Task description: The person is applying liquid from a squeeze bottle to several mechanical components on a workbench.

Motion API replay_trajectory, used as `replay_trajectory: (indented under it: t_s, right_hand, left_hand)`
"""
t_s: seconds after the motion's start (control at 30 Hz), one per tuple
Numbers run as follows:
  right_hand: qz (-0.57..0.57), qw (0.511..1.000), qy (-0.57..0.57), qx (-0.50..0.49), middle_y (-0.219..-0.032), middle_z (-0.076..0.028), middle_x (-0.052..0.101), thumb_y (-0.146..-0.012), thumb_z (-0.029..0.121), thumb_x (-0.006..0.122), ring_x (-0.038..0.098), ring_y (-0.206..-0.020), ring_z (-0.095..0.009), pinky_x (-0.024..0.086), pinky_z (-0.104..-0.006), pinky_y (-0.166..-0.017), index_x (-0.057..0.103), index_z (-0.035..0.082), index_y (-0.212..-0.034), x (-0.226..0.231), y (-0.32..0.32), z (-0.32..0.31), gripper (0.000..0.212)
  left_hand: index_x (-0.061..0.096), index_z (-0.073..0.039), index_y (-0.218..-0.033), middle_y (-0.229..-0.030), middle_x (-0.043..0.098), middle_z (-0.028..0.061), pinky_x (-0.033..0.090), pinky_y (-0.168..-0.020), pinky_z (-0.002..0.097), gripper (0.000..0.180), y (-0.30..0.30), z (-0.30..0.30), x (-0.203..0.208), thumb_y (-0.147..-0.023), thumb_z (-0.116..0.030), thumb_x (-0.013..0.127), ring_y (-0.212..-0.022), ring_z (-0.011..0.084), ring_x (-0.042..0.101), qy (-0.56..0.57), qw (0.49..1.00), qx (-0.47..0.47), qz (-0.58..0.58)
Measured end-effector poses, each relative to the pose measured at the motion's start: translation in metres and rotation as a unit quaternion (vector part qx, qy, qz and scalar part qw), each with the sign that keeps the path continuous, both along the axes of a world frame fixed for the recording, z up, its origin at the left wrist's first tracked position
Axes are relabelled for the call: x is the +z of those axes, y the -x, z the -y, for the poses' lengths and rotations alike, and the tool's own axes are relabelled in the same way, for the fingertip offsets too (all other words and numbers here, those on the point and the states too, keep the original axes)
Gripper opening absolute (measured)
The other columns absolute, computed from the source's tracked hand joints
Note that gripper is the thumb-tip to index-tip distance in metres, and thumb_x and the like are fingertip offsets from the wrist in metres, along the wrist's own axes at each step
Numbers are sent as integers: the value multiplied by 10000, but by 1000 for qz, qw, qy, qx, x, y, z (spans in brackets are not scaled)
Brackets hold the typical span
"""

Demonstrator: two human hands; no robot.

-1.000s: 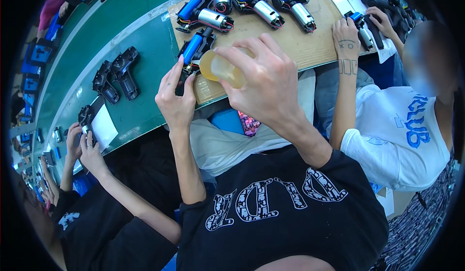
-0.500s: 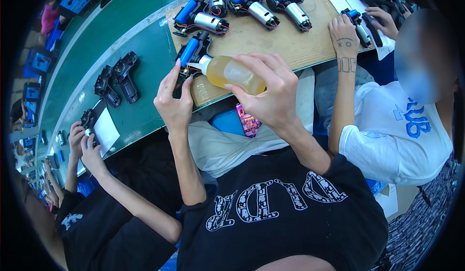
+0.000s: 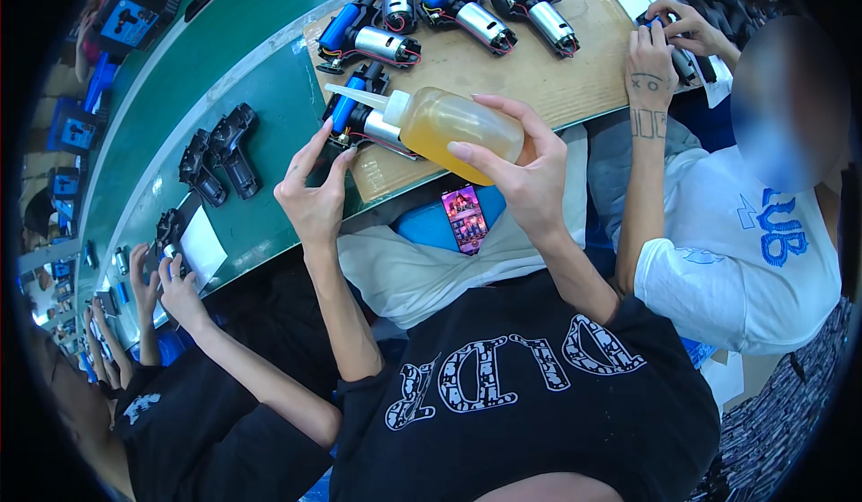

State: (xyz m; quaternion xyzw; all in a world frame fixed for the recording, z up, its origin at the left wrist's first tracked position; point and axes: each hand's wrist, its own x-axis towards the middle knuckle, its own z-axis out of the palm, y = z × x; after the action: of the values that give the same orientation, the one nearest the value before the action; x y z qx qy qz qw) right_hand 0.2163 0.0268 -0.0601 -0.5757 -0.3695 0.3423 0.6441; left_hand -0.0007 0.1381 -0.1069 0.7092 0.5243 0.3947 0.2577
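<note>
A squeeze bottle [image 3: 458, 136] of yellowish liquid, with a white cap and a long pale nozzle, is held by my right hand [image 3: 532, 165]. It lies nearly level, its nozzle pointing left across a half-open tool assembly [image 3: 370, 80]. That assembly has a blue battery, a silver motor and a black shell half, and rests at the cardboard's near left corner. The bottle covers part of the motor. My left hand [image 3: 310, 183] has thumb and index finger closed around the assembly's near end, by a small brass-coloured part.
Several similar assemblies [image 3: 485, 26] lie on the cardboard sheet [image 3: 584, 62]. Two black shell pieces [image 3: 235, 152] are on the green table [image 3: 278, 98]. A lit phone [image 3: 465, 219] sits in my lap. Co-workers' hands handle parts at left [image 3: 180, 295] and right [image 3: 660, 53].
The bottle has moved right and its nozzle has lifted away from the brass-coloured part. My left hand stays at the assembly. The right co-worker's hands have come closer together.
</note>
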Motion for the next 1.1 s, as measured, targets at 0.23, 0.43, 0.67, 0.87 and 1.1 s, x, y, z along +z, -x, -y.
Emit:
replay_trajectory:
  t_s: [0.23, 0.43, 0.67, 0.87, 1.1]
  right_hand:
    - [-12, 1000, -29, -4, -1111, -127, 705, -763, 6, 829, 688, -1010, -174, 537, -278, -897, 639, -25, -1259, 7, -9, 21, 532]
    - [-27, 998, -34, -35, -1128, -119, 686, -749, 6, 825, 667, -1024, -166, 507, -276, -923, 636, -30, -1258, 14, -17, 42, 545]
    - [-45, 994, -63, -75, -1183, -133, 665, -751, 2, 804, 651, -1072, -181, 489, -286, -968, 591, -50, -1288, 16, -28, 50, 580]
    - [-35, 995, -64, -65, -1170, -129, 666, -739, -5, 796, 648, -1079, -191, 481, -302, -986, 590, -49, -1286, 13, -33, 58, 586]
    - [-98, 993, -49, 32, -1216, -158, 661, -716, 21, 806, 646, -1130, -210, 483, -331, -1019, 585, -47, -1289, 11, -36, 75, 618]
  left_hand:
    - [664, -56, -1319, -1235, 689, 195, 524, -954, 377, 533, -3, 1, -6, -809, -103, 813, -1085, 290, 684, -43, 997, -13, -57]
    - [655, -33, -1316, -1372, 619, 169, 464, -1058, 437, 591, -23, 15, 18, -734, 63, 701, -1305, 371, 553, -277, 950, -78, -122]
    - [662, -8, -1197, -1237, 672, 132, 524, -983, 411, 485, -62, 14, 17, -749, 132, 543, -1230, 308, 608, -221, 924, -226, -215]
    - [681, -33, -1114, -1182, 682, 114, 548, -923, 409, 438, -65, 10, 20, -717, 119, 576, -1183, 282, 632, -213, 930, -199, -222]
    - [710, -73, -1083, -1139, 713, 101, 566, -876, 394, 385, -55, 15, 22, -709, 18, 697, -1110, 283, 684, -264, 912, -212, -232]
